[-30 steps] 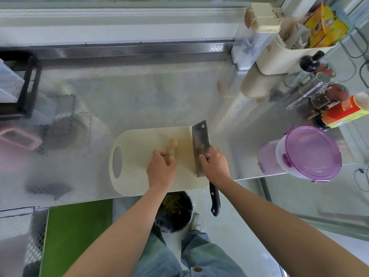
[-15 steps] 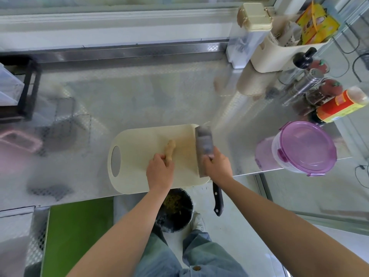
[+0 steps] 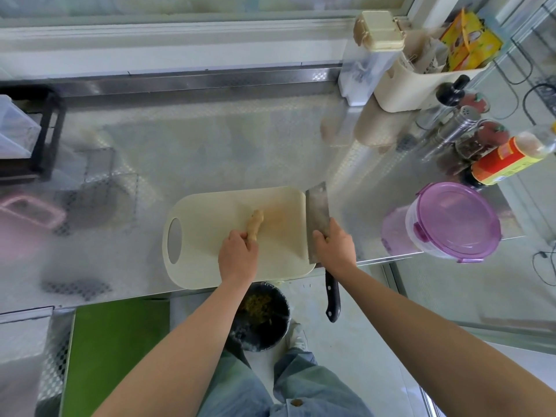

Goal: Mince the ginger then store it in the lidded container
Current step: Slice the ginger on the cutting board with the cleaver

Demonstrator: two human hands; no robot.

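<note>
A beige piece of ginger [image 3: 255, 221] lies on the cream cutting board [image 3: 207, 224]. My left hand [image 3: 238, 255] grips its near end and holds it down. My right hand [image 3: 334, 245] grips the cleaver [image 3: 317, 212] over the back of the blade, at the board's right edge. The black handle sticks out past the counter edge toward me. The clear container with a purple lid [image 3: 454, 219] stands shut on the counter's right side, apart from both hands.
Sauce bottles and spice jars [image 3: 493, 158] and a cream caddy [image 3: 418, 82] crowd the back right. A black rack [image 3: 36, 130] stands at far left. Below the counter edge sits a dark bin [image 3: 261, 317] with scraps.
The cleaver shifted a little in my right hand and now sits still along the board's right edge. My left hand keeps its hold on the ginger.
</note>
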